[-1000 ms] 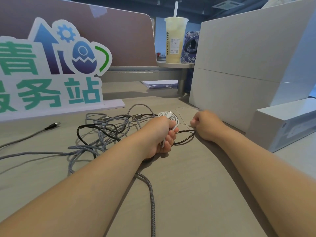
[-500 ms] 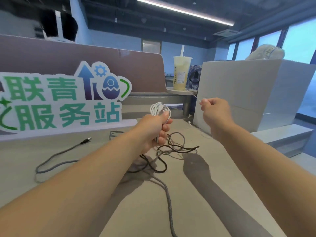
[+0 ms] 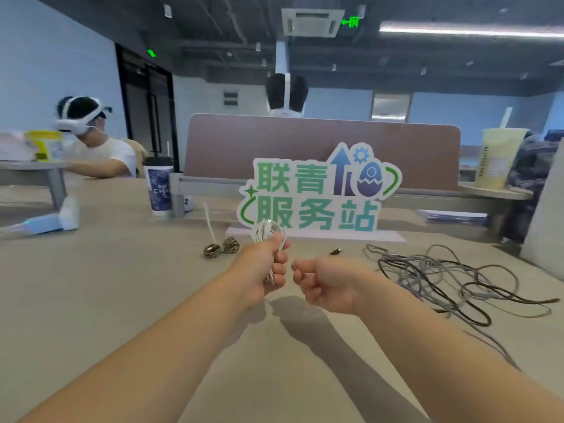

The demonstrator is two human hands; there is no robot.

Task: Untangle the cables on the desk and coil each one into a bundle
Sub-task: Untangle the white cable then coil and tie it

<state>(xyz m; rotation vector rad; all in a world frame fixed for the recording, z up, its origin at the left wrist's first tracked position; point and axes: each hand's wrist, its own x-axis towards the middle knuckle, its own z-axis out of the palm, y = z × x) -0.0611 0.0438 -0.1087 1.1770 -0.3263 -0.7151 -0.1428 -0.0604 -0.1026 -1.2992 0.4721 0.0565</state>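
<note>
Head view showed my left hand [image 3: 268, 264] gripping the white cable coil [image 3: 266, 232] upright, my right hand [image 3: 323, 283] fisted just beside it, the tangled cables [image 3: 442, 273] lying farther right on the tabletop [image 3: 122, 285].

office | desk [image 3: 122, 300] | partition screen [image 3: 305, 141] | ceiling air-conditioning unit [image 3: 311, 22]

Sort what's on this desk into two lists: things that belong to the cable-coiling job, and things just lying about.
Job:
white cable, coiled in left hand
right hand, fisted beside it
tangled grey and dark cables
small braided bundle, already coiled

Lying about:
green-lettered sign
dark patterned cup
yellow drink cup
</note>
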